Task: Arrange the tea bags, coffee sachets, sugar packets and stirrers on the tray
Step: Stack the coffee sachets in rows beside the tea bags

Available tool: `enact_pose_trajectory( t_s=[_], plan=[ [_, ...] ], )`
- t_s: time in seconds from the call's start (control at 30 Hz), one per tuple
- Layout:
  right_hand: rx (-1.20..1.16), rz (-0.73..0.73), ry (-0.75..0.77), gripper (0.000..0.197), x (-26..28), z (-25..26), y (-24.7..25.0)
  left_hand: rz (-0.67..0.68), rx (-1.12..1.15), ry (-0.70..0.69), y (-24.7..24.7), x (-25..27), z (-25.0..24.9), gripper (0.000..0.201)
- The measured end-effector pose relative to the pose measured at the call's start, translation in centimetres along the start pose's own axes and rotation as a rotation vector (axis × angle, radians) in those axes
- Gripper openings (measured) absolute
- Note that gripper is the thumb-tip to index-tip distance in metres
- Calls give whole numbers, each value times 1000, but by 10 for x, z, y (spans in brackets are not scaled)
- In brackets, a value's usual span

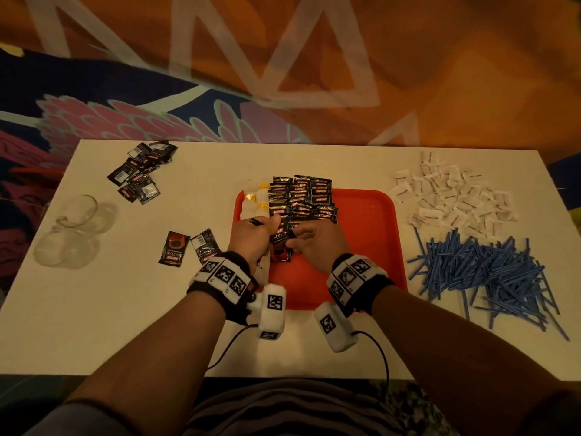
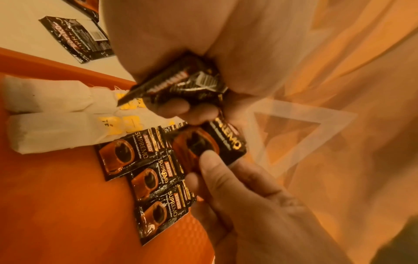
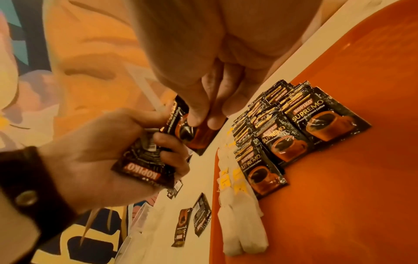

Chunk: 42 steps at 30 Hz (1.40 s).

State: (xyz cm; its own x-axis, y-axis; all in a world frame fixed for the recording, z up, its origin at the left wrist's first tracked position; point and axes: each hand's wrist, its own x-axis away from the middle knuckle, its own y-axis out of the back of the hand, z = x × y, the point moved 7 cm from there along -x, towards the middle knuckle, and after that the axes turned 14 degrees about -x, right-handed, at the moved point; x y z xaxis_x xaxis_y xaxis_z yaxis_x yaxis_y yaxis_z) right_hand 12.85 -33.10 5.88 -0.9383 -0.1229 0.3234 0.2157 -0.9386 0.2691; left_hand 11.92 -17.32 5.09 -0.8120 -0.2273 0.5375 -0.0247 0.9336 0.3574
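Observation:
A red tray (image 1: 364,253) lies mid-table. On it stand rows of black coffee sachets (image 1: 303,196), with white tea bags (image 1: 255,196) along its left edge. My left hand (image 1: 268,231) grips a small bundle of coffee sachets (image 3: 144,166) over the tray's left side. My right hand (image 1: 297,240) pinches one sachet (image 3: 196,135) at the end of that bundle, thumb on its front (image 2: 208,160). The arranged sachets (image 2: 140,171) and tea bags (image 2: 54,125) lie just below both hands. White sugar packets (image 1: 452,196) and blue stirrers (image 1: 484,272) lie on the table to the right.
Loose coffee sachets (image 1: 141,171) are scattered at the table's far left, and two more (image 1: 188,247) lie near my left wrist. Clear glass cups (image 1: 75,231) stand at the left edge. The tray's right half (image 1: 371,215) is bare.

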Motion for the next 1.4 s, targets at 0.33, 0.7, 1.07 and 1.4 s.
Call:
enact_pose_trajectory(
  t_s=[0.33,0.7,1.07,1.4],
  plan=[
    [49,18,-122,20,-9,-40,0,20,-161,-107,-9,-9,6,25],
    [139,-119,-374,12,-38,-98,19,205,-1184,-272,-27,-21,41,51],
    [57,-172,-441,20,-56,-118,10,236,-1260,-305,-35,-31,49,58],
    [41,-186,-457,22,-58,-122,9,216,-1196,-333,-33,-35,45,56]
  ],
)
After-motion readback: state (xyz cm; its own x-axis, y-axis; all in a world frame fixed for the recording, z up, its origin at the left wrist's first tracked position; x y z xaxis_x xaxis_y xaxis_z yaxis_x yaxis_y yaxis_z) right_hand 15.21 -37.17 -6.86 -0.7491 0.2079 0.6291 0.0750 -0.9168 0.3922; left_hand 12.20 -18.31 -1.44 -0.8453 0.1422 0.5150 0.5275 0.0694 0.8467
